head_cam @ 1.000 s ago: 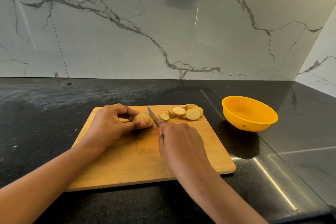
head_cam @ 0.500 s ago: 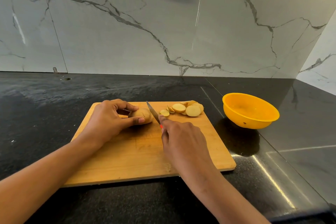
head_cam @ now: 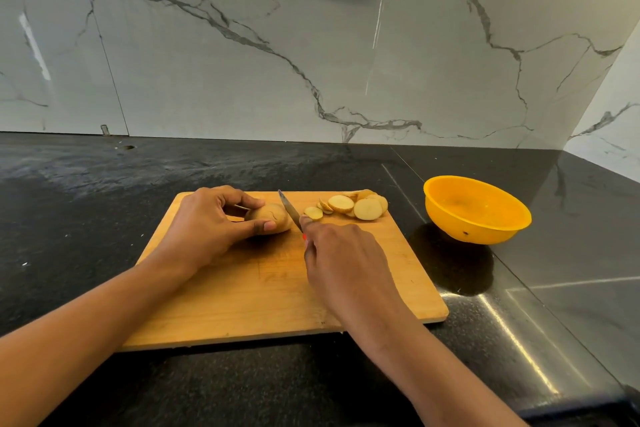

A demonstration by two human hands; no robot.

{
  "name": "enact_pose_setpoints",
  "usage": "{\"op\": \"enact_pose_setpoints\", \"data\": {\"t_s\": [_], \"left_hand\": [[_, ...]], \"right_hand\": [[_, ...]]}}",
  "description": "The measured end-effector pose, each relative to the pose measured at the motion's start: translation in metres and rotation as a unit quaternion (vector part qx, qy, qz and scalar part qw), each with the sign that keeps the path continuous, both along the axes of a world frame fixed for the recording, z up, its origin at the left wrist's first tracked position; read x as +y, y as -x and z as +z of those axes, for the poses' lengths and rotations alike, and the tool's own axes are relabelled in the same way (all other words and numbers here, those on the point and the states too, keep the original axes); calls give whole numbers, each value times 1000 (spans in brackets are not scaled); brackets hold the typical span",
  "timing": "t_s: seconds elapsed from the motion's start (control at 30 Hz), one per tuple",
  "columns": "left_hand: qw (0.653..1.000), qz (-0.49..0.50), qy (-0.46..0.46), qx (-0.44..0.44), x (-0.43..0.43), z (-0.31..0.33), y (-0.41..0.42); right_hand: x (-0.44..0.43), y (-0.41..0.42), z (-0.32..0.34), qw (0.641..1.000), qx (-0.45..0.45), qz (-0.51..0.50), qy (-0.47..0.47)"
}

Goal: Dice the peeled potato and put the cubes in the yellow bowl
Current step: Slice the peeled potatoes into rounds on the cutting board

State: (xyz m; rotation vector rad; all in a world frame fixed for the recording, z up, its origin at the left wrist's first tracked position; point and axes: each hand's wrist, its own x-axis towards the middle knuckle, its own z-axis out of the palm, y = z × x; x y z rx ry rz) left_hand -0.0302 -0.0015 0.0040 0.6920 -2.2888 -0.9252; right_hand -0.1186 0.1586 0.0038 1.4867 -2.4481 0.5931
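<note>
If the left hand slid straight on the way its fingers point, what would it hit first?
Probably the knife, which the right hand holds just past the potato that the left hand grips.

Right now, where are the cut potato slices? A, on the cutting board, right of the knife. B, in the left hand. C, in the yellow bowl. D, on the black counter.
A: the slices lie piled on the cutting board right of the knife; the yellow bowl shows none, and the left hand grips the rest of the potato.
</note>
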Motion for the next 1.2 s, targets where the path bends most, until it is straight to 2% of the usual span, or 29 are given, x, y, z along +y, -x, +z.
{"op": "enact_pose_setpoints", "data": {"t_s": [0.3,0.47,0.63,0.7,0.8,0.93,1.0,1.03,1.07,1.13,1.2], "left_hand": [[1000,15,10,-1,3,0,-2],[1000,14,1,2,5,1,-2],[998,9,-54,14,1,0,-2],[997,6,-70,18,0,-1,-2],[997,-5,-78,8,-3,-2,-1],[997,-19,-78,1,-3,-2,-1],[997,-23,-75,0,-3,-2,-1],[997,-24,-75,1,-4,-2,-1],[997,-26,-76,1,-4,-2,-1],[997,-30,-75,-1,-5,-2,-1],[997,-32,-77,-2,-5,-3,-1]], "right_hand": [[-4,-13,12,991,-33,3,-133],[26,-27,2,986,4,-13,-167],[29,-15,3,996,-34,-10,-81],[26,-2,5,995,-93,-18,-26],[24,17,7,972,-228,-39,42],[28,31,10,951,-297,-57,70],[30,36,11,914,-394,-53,85],[31,39,12,880,-461,-49,105],[33,42,12,834,-535,-42,126],[38,46,12,720,-672,-12,171],[41,50,12,629,-750,7,206]]}}
